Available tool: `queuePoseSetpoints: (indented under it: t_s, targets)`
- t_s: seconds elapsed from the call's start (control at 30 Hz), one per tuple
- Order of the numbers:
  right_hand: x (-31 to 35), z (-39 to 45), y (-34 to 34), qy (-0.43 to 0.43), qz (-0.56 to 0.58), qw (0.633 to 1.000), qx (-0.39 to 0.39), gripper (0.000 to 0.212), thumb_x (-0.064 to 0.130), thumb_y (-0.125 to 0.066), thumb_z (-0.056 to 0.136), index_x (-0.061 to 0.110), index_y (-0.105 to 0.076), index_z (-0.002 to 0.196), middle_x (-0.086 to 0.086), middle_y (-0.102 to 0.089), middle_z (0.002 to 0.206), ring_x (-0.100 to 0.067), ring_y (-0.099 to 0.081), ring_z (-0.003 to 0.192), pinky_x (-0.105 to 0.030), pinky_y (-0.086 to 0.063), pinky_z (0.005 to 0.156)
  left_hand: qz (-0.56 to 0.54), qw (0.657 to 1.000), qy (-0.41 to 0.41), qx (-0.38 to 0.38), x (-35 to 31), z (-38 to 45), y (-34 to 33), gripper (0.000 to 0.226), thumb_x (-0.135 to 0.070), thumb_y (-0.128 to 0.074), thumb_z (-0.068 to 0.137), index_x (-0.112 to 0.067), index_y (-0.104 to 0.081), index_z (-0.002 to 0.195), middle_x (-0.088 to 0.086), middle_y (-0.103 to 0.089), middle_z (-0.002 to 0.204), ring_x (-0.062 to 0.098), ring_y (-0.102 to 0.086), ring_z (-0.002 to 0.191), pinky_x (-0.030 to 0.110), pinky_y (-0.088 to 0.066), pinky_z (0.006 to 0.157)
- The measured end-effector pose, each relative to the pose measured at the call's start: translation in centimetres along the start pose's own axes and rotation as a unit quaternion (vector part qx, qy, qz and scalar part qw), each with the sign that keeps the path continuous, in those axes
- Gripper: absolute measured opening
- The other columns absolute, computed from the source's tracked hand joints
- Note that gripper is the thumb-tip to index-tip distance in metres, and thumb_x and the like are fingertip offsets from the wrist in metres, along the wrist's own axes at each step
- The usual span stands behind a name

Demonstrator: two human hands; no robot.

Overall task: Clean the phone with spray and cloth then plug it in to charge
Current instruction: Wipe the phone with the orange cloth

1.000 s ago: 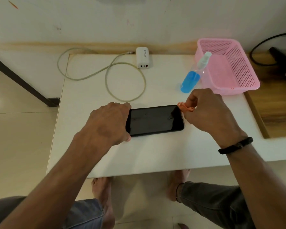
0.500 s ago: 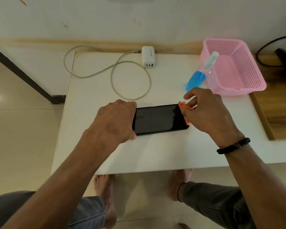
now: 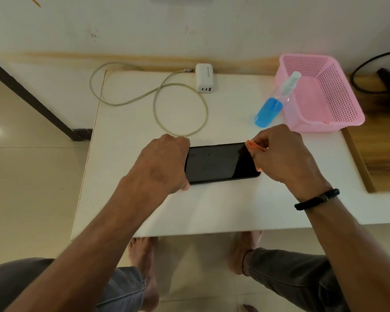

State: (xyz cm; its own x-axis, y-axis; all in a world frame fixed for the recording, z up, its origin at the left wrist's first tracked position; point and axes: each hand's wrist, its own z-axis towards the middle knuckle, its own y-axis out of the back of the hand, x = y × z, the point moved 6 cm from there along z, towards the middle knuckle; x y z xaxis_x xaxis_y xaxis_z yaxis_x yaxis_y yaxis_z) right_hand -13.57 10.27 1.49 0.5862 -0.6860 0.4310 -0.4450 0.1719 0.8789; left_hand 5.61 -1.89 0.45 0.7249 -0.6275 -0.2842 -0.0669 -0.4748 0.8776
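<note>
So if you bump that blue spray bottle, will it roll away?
Probably it tips rather than rolls: the spray bottle looks tall and narrow, beside the pink basket, which might stop it. Only its lower part shows blue liquid, so it is likely light. Once down, its round body could roll.

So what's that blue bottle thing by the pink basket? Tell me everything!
The spray bottle is small and clear, looks like plastic, with blue liquid filling its lower half and a whitish cap on top. It seems to stand on the white table, beside the pink basket. Neither hand touches it.

White table (image 3: 212,208) (phone (image 3: 218,162), charger (image 3: 205,78))
</note>
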Motion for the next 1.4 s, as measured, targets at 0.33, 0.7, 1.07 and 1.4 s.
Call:
queuePoseSetpoints:
  t_s: [0.33,0.7,1.07,1.4]
  targets:
    - [0.7,-0.5,-0.3,0.009,0.008,1.0,0.021,0.017,0.022,-0.065,0.101,0.013,-0.079,0.098,-0.007,-0.07,0.078,-0.027,-0.067,0.085,-0.024,-0.04,0.057,-0.001,1.0,0.0,-0.01,0.1,0.3,0.0,0.057,-0.034,-0.094,0.062,-0.02,-0.06,0.105,-0.002,-0.062,0.093,0.023,-0.062,0.08,0.034,-0.052,0.069]
    - [3.1,-2.2,-2.0,0.055,-0.004,0.997,0.059,0.014,0.014,-0.067,0.097,0.016,-0.08,0.099,-0.007,-0.075,0.091,-0.025,-0.069,0.082,-0.026,-0.051,0.065,-0.01,1.0,0.011,-0.001,0.1,0.4,0.0,0.055,-0.033,-0.093,0.061,-0.021,-0.06,0.104,-0.003,-0.059,0.09,0.021,-0.06,0.078,0.032,-0.046,0.064]
    - [3.9,-3.4,-3.5,0.093,-0.078,0.978,0.168,0.024,0.01,-0.067,0.093,0.022,-0.082,0.105,0.012,-0.068,0.088,-0.009,-0.057,0.068,-0.013,-0.039,0.058,0.015,1.0,0.014,0.014,-0.5,0.2,0.0,0.06,-0.026,-0.09,0.069,-0.019,-0.058,0.12,0.001,-0.062,0.101,0.025,-0.063,0.088,0.036,-0.054,0.074]
    - [0.5,-2.1,-0.6,0.024,-0.111,0.985,0.126,0.02,0.022,-0.072,0.092,0.014,-0.077,0.109,-0.011,-0.072,0.107,-0.023,-0.062,0.084,-0.03,-0.052,0.072,0.028,0.999,0.024,0.013,-0.7,0.2,0.1,0.064,-0.025,-0.087,0.071,-0.024,-0.056,0.126,-0.001,-0.062,0.102,0.024,-0.063,0.089,0.033,-0.044,0.07]
